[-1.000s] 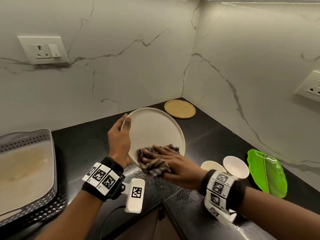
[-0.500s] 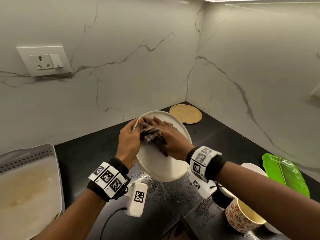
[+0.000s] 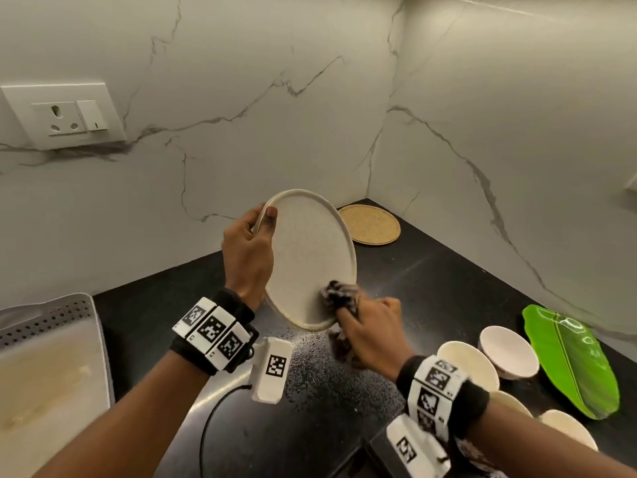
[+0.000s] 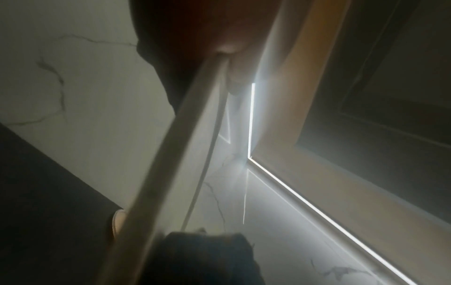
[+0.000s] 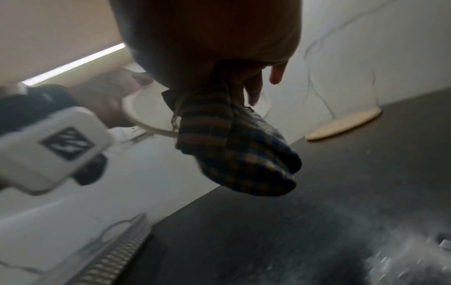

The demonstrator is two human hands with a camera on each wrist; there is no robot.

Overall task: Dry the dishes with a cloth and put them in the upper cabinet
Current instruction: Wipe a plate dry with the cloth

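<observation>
Left hand (image 3: 246,257) grips plate (image 3: 310,257); right hand (image 3: 374,334) wipes with cloth (image 3: 339,294); bowls (image 3: 508,351) apparently empty.

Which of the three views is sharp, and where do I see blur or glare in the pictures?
Head view: mostly sharp, evenly lit, with glossy reflections on the green leaf-shaped plate. Left wrist view: dim and hazy, the plate edge smeared, and the light strip flares brightly. Right wrist view: motion-blurred, the checked cloth soft and the right hand dark against the pale wall.

No readable words, brands or numbers appear; only black-and-white square code markers (image 3: 211,328) ring both wristbands, at lower centre of the head view.
</observation>
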